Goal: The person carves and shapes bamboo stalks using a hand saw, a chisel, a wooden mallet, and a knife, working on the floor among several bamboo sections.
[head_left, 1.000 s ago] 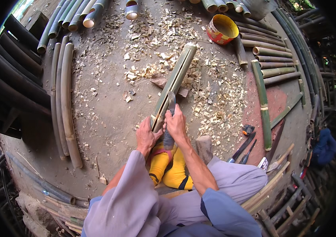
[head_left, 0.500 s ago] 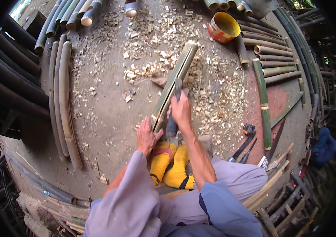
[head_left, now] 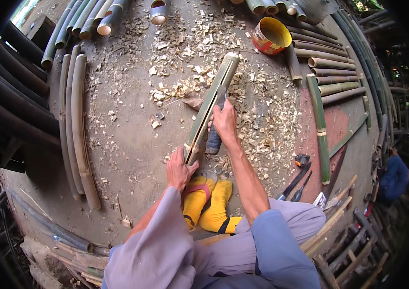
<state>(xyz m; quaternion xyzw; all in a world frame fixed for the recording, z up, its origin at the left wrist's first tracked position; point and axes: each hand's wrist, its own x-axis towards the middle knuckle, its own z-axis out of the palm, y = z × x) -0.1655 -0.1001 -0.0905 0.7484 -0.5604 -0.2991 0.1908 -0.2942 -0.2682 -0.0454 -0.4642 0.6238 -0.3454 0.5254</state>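
A green bamboo pole (head_left: 208, 108) with a long slit cut along it slants away from me over the ground. My left hand (head_left: 180, 168) is closed around its near end, just in front of my yellow-socked feet. In my right hand (head_left: 224, 123) is a knife (head_left: 221, 98), gripped by its dark wrapped handle. The blade points away from me and lies along the pole's right side, at or close to the slit; whether it touches cannot be made out.
Pale wood chips (head_left: 180, 89) litter the ground. Bamboo lengths (head_left: 80, 130) lie at left, others (head_left: 332, 62) at right. A red and yellow bucket (head_left: 268, 42) stands far right. A dark blade (head_left: 295, 180) and a tape measure (head_left: 302, 160) rest near my knee. Someone in blue (head_left: 392, 178) is at far right.
My right hand has moved the knife forward, away from me along the pole, and its handle now shows clear of my feet. My left hand keeps its hold at the near end.
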